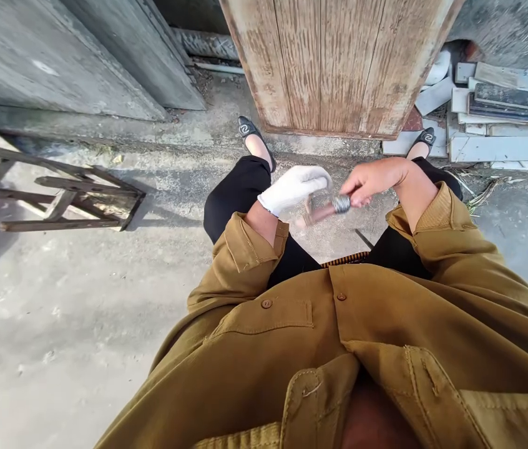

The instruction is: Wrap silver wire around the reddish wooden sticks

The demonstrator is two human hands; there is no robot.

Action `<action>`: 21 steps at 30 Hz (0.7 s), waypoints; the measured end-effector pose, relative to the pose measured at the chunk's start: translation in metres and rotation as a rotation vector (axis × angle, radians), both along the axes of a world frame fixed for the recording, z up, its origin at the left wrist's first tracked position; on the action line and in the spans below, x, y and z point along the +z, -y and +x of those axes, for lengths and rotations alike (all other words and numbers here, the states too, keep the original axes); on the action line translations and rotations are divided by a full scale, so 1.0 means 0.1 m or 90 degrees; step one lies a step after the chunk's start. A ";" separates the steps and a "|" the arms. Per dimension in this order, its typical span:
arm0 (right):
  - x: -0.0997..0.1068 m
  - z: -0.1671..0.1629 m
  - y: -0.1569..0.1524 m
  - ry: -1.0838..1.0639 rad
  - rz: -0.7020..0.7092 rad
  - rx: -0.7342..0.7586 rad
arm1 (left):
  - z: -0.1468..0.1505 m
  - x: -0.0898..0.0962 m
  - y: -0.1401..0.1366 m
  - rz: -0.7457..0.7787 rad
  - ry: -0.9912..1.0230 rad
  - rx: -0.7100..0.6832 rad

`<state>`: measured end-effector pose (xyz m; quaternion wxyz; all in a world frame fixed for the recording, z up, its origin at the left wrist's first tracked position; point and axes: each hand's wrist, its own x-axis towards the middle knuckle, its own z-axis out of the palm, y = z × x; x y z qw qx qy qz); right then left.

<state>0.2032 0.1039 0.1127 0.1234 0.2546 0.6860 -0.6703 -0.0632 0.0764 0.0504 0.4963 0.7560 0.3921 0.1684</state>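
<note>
My left hand [296, 188] wears a white glove, its fingers curled closed. A thin tan strip or stick shows just under the glove; what the fingers grip is hidden. My right hand [374, 179] is bare and closed at the right end of a short brown stick [322, 213]. A coil of silvery wire [341, 204] wraps round the stick close to my right fingertips. The stick's left end is blurred and pale, below my left hand. Both hands are in front of my lap, between my knees.
A worn wooden panel [329, 68] stands in front, between my feet. To the right, planks and tiles [507, 146] lie stacked. A wooden stool or frame [81, 199] lies on the concrete floor [81, 324] at left. Grey slabs [58, 68] lean at the upper left.
</note>
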 end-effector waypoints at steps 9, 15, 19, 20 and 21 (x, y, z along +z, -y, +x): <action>-0.44 0.28 0.15 -0.002 0.122 -0.650 | 0.31 -0.20 0.03 0.022 -0.186 -0.069; -0.62 0.33 0.08 0.291 0.314 -0.330 | 0.35 -0.27 0.06 0.037 -0.171 -0.058; -0.45 0.24 0.18 0.290 0.132 -0.010 | 0.32 -0.14 0.07 0.025 -0.113 0.010; -0.39 0.25 0.20 0.230 0.076 0.017 | 0.31 -0.09 0.07 0.010 -0.094 0.024; -0.34 0.26 0.22 0.153 0.039 0.004 | 0.29 -0.04 0.07 -0.006 -0.076 0.039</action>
